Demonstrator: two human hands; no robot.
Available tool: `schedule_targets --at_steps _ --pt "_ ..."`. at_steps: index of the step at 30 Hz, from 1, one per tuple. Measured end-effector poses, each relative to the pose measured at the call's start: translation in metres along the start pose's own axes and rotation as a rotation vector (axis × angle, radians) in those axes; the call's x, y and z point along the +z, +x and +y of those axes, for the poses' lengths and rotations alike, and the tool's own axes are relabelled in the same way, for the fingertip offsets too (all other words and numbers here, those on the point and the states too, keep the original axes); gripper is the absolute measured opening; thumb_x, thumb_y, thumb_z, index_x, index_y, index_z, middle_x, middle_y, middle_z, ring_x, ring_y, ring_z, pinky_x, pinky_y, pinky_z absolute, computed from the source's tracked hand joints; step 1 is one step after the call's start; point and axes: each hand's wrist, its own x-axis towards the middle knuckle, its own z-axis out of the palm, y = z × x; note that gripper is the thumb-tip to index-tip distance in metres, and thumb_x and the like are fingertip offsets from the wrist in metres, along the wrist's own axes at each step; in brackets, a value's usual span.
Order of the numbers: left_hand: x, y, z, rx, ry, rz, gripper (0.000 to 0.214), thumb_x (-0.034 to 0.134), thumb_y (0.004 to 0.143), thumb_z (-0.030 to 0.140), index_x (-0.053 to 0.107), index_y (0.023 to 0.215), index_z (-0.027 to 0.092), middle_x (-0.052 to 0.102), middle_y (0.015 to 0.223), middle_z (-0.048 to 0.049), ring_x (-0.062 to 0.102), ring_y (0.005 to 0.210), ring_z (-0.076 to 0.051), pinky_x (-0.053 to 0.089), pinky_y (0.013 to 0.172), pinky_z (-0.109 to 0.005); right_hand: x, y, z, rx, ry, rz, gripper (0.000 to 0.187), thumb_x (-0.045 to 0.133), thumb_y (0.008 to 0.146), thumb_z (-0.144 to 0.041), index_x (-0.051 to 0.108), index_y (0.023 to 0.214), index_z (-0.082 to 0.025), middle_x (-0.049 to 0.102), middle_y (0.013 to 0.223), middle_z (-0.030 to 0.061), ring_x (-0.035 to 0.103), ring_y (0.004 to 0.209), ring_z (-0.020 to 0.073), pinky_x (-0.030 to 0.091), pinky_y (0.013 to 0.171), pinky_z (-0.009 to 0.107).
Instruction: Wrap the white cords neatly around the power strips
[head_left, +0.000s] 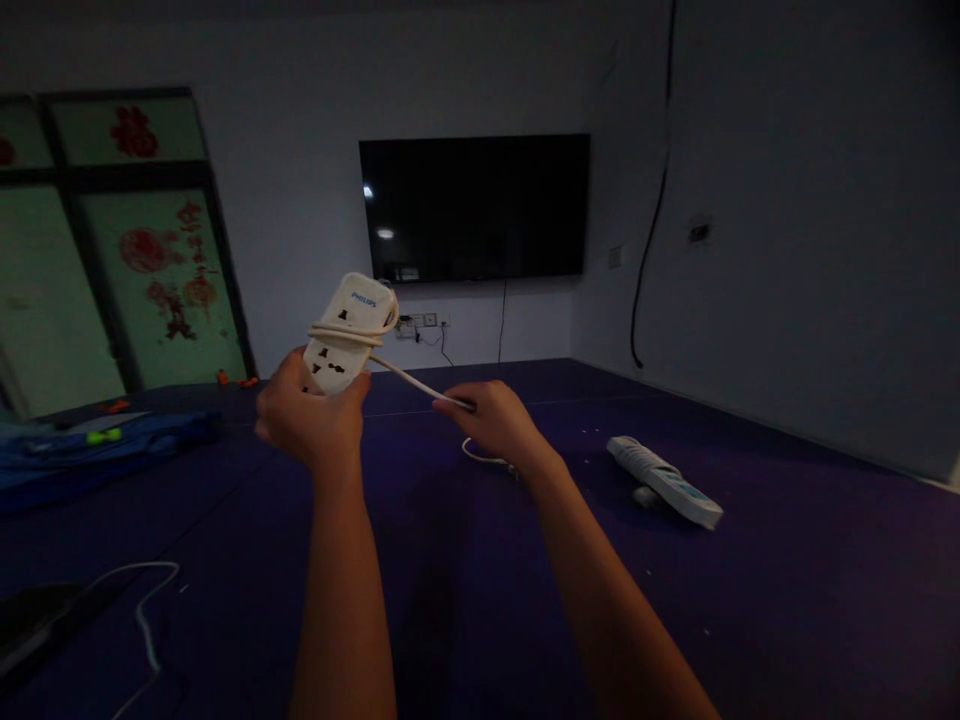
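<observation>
My left hand point(311, 405) grips the lower end of a white power strip point(358, 297), held up and tilted with its sockets toward me. The white cord point(412, 380) is wound a few turns around the strip's middle. From there it runs to my right hand point(495, 420), whose fingers are closed on it. Below that hand, a loose curl of cord hangs or lies near the purple floor; its very end is hard to make out. A second white power strip point(664, 480), wrapped in its own cord, lies on the floor to the right.
A black television point(476, 208) hangs on the far wall above wall sockets point(424, 321). Blue cloth point(112, 450) lies on the floor at left, beside green-paned doors point(150, 270). A white cable point(146, 620) curls at lower left. A dark cable point(651, 240) hangs down the right wall.
</observation>
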Motion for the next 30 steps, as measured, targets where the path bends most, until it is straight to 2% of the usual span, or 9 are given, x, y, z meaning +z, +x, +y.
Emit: schedule_targets --at_steps 3,4,7,12,14,19,22,26,30 --pt "0.003 -0.001 -0.002 -0.117 0.109 0.175 0.056 0.067 0.063 0.047 0.054 0.114 0.025 0.061 0.11 -0.0122 0.052 0.104 -0.041 0.039 0.077 -0.063 -0.007 -0.002 0.001 0.0 -0.089 0.039 0.022 0.058 0.082 -0.039 0.069 0.075 -0.022 0.06 0.06 -0.0008 0.048 0.055 0.0104 0.025 0.052 0.024" --pt "0.005 -0.001 -0.002 -0.134 0.117 0.184 0.057 0.067 0.062 0.046 0.055 0.113 0.025 0.062 0.109 -0.012 0.052 0.104 -0.041 0.039 0.077 -0.063 -0.009 -0.002 0.002 0.004 -0.106 0.05 0.021 0.058 0.082 -0.038 0.07 0.075 -0.022 0.061 0.06 -0.0007 0.049 0.055 0.0106 0.025 0.052 0.024" --pt "0.008 -0.002 -0.003 -0.157 0.11 0.159 0.057 0.067 0.062 0.049 0.055 0.113 0.026 0.062 0.109 -0.0116 0.052 0.104 -0.042 0.038 0.077 -0.063 -0.013 -0.003 0.006 0.005 -0.127 0.07 0.023 0.056 0.084 -0.038 0.071 0.076 -0.022 0.062 0.061 0.0 0.052 0.056 0.0111 0.025 0.052 0.024" --pt "0.003 -0.003 -0.001 -0.138 0.137 -0.012 0.062 0.06 0.067 0.051 0.049 0.121 0.023 0.057 0.115 -0.0179 0.045 0.11 -0.045 0.034 0.077 -0.064 -0.016 -0.005 0.004 -0.059 -0.153 0.116 0.024 0.057 0.083 -0.038 0.072 0.075 -0.021 0.062 0.059 0.0007 0.052 0.055 0.0114 0.026 0.053 0.024" --pt "0.004 -0.005 0.003 -0.102 0.173 -0.026 0.058 0.059 0.068 0.049 0.051 0.119 0.022 0.057 0.114 -0.018 0.044 0.11 -0.045 0.032 0.078 -0.064 -0.019 -0.006 0.0 -0.094 -0.161 0.125 0.023 0.059 0.082 -0.039 0.073 0.075 -0.022 0.063 0.059 0.0009 0.053 0.055 0.0117 0.027 0.053 0.024" --pt "0.02 -0.012 0.008 0.132 0.241 -0.06 0.041 0.055 0.073 0.034 0.054 0.114 0.026 0.061 0.113 -0.008 0.046 0.11 -0.036 0.029 0.087 -0.056 -0.031 -0.01 -0.005 -0.105 -0.194 0.175 0.021 0.059 0.082 -0.036 0.073 0.074 -0.022 0.067 0.067 0.0025 0.057 0.062 0.0136 0.029 0.055 0.025" --pt "0.032 -0.015 0.009 0.303 0.251 -0.186 0.044 0.06 0.067 0.023 0.056 0.112 0.026 0.063 0.111 -0.0075 0.049 0.11 -0.032 0.029 0.092 -0.052 -0.039 -0.012 0.002 -0.079 -0.212 0.266 0.022 0.059 0.082 -0.037 0.072 0.075 -0.022 0.068 0.069 0.003 0.057 0.063 0.0136 0.029 0.056 0.025" --pt "0.046 -0.019 0.016 0.57 0.24 -0.399 0.048 0.062 0.063 0.017 0.057 0.111 0.026 0.064 0.111 -0.0052 0.05 0.11 -0.028 0.026 0.099 -0.05 -0.045 -0.015 0.013 -0.049 -0.209 0.372 0.026 0.061 0.079 -0.042 0.071 0.07 -0.02 0.061 0.059 0.0008 0.053 0.057 0.0115 0.029 0.055 0.024" --pt "0.05 -0.028 0.034 0.716 0.209 -0.542 0.045 0.061 0.065 0.013 0.059 0.108 0.028 0.066 0.108 -0.0018 0.051 0.109 -0.025 0.021 0.103 -0.048 -0.05 -0.018 0.025 0.051 -0.18 0.465 0.028 0.068 0.069 -0.046 0.069 0.066 -0.019 0.054 0.055 -0.0016 0.047 0.053 0.0101 0.028 0.052 0.023"
